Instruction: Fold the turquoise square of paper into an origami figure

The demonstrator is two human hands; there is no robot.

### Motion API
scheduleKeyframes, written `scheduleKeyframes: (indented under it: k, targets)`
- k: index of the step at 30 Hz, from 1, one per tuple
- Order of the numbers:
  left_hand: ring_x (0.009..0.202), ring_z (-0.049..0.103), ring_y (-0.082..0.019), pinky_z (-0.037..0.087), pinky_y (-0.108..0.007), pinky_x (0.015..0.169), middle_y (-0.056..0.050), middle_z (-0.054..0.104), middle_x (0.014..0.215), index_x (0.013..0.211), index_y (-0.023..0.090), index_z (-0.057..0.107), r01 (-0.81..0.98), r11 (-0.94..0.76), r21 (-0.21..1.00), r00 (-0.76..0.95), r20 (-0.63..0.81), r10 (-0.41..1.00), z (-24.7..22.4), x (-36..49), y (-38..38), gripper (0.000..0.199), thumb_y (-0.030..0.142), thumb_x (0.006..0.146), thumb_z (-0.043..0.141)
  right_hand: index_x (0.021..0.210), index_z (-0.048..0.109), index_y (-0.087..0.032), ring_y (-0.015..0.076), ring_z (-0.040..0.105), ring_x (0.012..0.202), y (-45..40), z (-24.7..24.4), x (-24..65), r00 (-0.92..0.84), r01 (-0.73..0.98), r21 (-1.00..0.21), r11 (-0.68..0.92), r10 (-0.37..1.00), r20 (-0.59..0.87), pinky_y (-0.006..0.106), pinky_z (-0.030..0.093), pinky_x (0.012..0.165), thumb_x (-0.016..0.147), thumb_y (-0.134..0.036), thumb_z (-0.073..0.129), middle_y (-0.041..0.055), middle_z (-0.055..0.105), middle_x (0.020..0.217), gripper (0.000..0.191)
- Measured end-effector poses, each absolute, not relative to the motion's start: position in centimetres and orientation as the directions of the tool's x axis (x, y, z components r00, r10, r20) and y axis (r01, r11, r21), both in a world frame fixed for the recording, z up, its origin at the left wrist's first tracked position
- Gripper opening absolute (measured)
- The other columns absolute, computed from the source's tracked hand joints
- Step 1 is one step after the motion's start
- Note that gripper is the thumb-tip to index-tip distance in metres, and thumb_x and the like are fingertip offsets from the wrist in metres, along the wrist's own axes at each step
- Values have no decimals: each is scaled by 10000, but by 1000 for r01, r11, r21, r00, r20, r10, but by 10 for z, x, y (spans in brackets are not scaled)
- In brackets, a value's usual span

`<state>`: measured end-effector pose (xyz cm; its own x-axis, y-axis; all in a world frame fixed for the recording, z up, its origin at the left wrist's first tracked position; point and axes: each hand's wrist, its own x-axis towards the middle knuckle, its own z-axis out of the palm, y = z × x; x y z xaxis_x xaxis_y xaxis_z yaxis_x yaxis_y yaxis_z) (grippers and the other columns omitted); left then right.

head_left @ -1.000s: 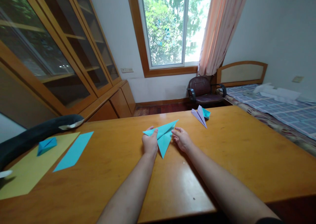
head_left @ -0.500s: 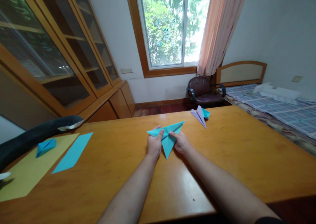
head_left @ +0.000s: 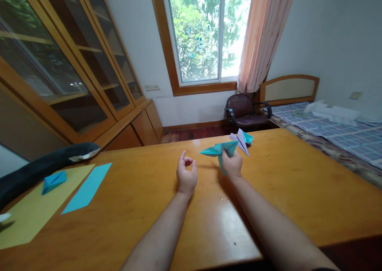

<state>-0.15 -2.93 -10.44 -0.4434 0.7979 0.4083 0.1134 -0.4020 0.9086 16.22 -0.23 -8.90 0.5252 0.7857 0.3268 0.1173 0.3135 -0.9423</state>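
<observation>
Over glossy wooden table (head_left: pixel 134 195), right hand (head_left: pixel 233 166) pinching sharp-folded turquoise paper (head_left: pixel 218 149); left hand (head_left: pixel 187 179) empty.

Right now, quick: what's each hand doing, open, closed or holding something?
Left hand: open, fingers curled, holding nothing.
Right hand: closed on the folded turquoise paper, above the table.

The wooden table (head_left: pixel 131 179) is occupied at the left by a yellow sheet (head_left: pixel 38 209) (a folded blue paper (head_left: pixel 54 181) is borne on it), with a turquoise strip (head_left: pixel 88 189) just beside; near the far edge are laid a lilac paper plane (head_left: pixel 242 141) and a teal folded piece (head_left: pixel 248 139).
</observation>
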Motion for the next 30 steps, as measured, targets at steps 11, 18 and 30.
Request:
scheduleKeyframes:
  k: [11,18,30]
  targets:
    - [830,626,-148,501,-276,797,-57,652,917,1271,200,482,-182,-256,949,15,263,965,-88,6,-42,695,188,620,727,1073,676,-249,244,521,983,-19,-89,155,-123,825,-367,431,769,627,332,385,854,812,-222,506,96,615,1099,313]
    - [793,625,-186,497,-297,774,-78,684,880,889,143,682,33,-272,962,91,268,959,-86,-10,-38,307,208,597,753,1126,636,-255,251,505,990,-31,-86,133,-278,863,-242,443,817,505,338,347,840,833,-255,512,101,599,1122,317]
    - [773,630,-113,474,-219,762,-22,666,819,871,142,628,-496,-217,841,-306,64,950,-93,-54,-12,400,179,515,807,1248,525,-170,254,548,971,13,-121,170,255,323,-895,307,883,395,416,473,817,636,-328,676,135,572,1124,649]
